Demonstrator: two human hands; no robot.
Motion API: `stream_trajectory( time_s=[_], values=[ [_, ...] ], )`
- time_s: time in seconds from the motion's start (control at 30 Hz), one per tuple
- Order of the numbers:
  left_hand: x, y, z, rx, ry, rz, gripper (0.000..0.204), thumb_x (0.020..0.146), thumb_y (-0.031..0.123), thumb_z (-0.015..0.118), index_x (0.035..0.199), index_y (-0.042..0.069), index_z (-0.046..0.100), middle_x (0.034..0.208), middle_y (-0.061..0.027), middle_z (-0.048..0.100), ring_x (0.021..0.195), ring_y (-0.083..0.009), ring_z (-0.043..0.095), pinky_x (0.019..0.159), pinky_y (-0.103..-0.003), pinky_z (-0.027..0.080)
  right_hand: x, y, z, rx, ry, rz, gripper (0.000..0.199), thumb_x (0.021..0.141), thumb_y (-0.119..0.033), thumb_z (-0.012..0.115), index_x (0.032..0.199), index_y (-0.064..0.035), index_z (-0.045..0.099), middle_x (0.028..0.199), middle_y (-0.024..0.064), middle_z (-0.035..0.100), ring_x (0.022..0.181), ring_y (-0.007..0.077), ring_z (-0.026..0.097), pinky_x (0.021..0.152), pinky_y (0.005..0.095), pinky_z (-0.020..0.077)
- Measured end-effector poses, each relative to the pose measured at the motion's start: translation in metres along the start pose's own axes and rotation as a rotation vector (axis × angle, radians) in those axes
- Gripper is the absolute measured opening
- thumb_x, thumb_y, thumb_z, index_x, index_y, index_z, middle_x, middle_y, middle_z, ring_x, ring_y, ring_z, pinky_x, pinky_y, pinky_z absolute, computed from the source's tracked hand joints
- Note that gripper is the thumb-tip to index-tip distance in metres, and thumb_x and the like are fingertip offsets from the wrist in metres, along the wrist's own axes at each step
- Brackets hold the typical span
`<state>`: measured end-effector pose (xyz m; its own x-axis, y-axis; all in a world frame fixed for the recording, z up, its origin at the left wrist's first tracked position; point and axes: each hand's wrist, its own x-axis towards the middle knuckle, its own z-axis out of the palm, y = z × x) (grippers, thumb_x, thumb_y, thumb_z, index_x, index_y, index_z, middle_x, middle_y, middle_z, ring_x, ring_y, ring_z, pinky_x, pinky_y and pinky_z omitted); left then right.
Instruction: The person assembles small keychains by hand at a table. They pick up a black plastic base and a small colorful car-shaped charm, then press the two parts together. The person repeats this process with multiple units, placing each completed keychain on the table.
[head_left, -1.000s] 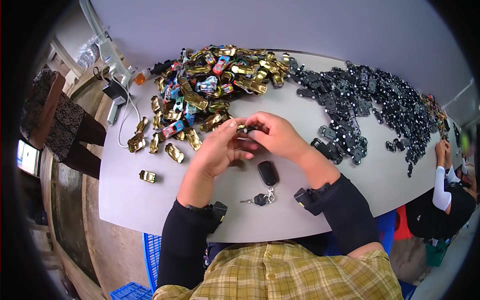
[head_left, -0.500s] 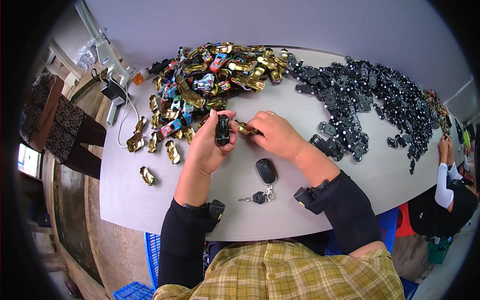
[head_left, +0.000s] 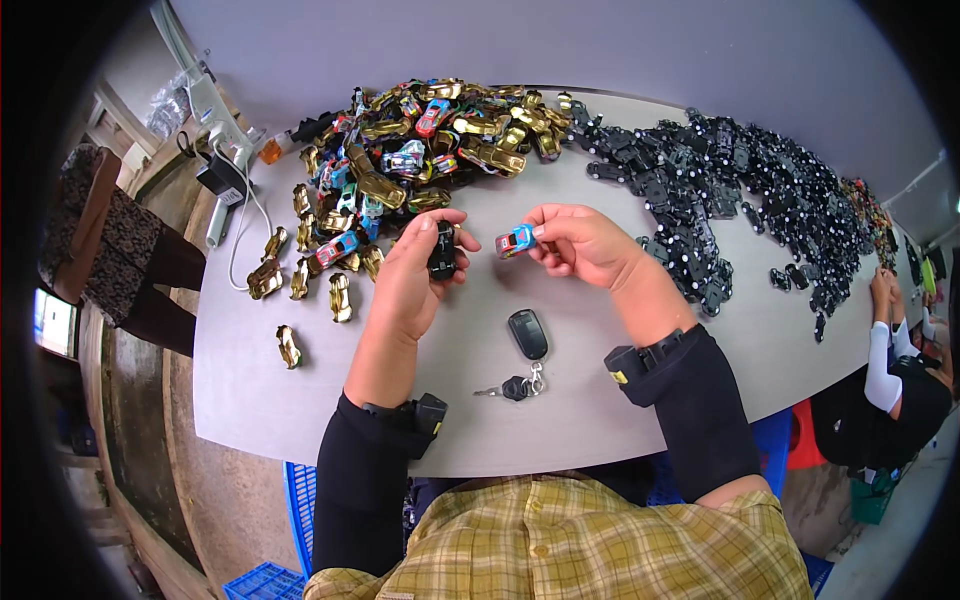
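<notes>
My left hand (head_left: pixel 412 262) is closed around a black toy car chassis (head_left: pixel 442 250), held upright with its long side along the fingers. Across a small gap to the right, my right hand (head_left: pixel 582 245) pinches a blue and red toy car body (head_left: pixel 516 241) between thumb and fingertips. Beyond my left hand lies a heap of toy car bodies (head_left: pixel 380 185), many gold inside and some with coloured outsides facing up. To the right of my right hand spreads a large pile of black toy car chassis (head_left: pixel 690 200) with white spots.
A key fob with a key (head_left: pixel 528 334) lies on the grey table (head_left: pixel 480 430) below my hands. At the left edge are a power strip and adapter (head_left: pixel 220 180) with a white cable. One person stands at left; another works at far right. Blue crates (head_left: pixel 265 582) are below.
My right hand has lifted the toy car body and turned it, so its blue and red outside shows instead of gold. It has moved slightly right, while my left hand keeps the chassis.
</notes>
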<state>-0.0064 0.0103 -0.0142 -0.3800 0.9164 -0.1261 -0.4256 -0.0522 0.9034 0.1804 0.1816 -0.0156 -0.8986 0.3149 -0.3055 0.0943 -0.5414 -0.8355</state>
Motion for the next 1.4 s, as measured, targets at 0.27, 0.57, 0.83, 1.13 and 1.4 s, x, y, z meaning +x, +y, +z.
stream_trajectory(
  time_s=[0.27,0.57,0.83,1.13,1.4],
  values=[
    [-0.005,0.003,0.002,0.178,-0.02,0.023,0.031,0.108,0.028,0.037,0.122,0.011,0.058,0.092,-0.002,0.065,0.077,-0.0036,0.053,0.059,-0.018,0.038,-0.004,-0.011,-0.024,-0.322,0.285,0.062,0.017,0.091,-0.018,0.063,0.101,-0.0053,0.063,0.072,0.0009,0.06,0.054,0.0064,0.051,0.042,0.0213,0.0347],
    [-0.005,0.001,0.005,0.133,0.031,-0.034,0.027,0.106,0.021,0.042,0.128,0.011,0.054,0.101,-0.0011,0.064,0.081,-0.0061,0.058,0.066,-0.022,0.046,0.02,0.014,-0.021,-1.191,0.638,-0.739,0.031,0.085,-0.023,0.07,0.107,-0.0032,0.062,0.083,0.006,0.062,0.071,0.0203,0.06,0.067,0.0331,0.0518],
    [-0.003,0.0,0.004,0.115,0.001,-0.019,0.032,0.105,0.016,0.042,0.135,0.009,0.049,0.112,-0.0049,0.064,0.09,-0.0097,0.061,0.071,-0.025,0.05,0.011,0.018,0.013,-1.054,0.422,-0.485,0.029,0.088,-0.011,0.067,0.115,-0.0029,0.058,0.09,0.0043,0.064,0.076,0.0105,0.061,0.067,0.0257,0.0506],
    [-0.005,0.001,0.01,0.08,-0.024,-0.035,0.03,0.104,0.015,0.044,0.132,0.008,0.052,0.108,-0.0062,0.065,0.091,-0.0102,0.06,0.073,-0.027,0.051,0.008,0.021,0.043,-0.245,0.195,-0.205,0.019,0.093,-0.009,0.062,0.111,-0.0032,0.06,0.09,0.0019,0.064,0.07,0.0065,0.058,0.06,0.021,0.048],
    [-0.004,-0.002,0.005,0.096,0.034,-0.037,0.03,0.106,0.02,0.041,0.132,0.007,0.05,0.095,-0.0035,0.059,0.084,-0.0124,0.059,0.074,-0.032,0.056,-0.005,0.001,0.026,-1.12,0.393,-0.563,0.027,0.087,-0.014,0.069,0.111,-0.0045,0.061,0.085,0.0025,0.061,0.079,0.0133,0.06,0.074,0.0285,0.0518]
  ],
)
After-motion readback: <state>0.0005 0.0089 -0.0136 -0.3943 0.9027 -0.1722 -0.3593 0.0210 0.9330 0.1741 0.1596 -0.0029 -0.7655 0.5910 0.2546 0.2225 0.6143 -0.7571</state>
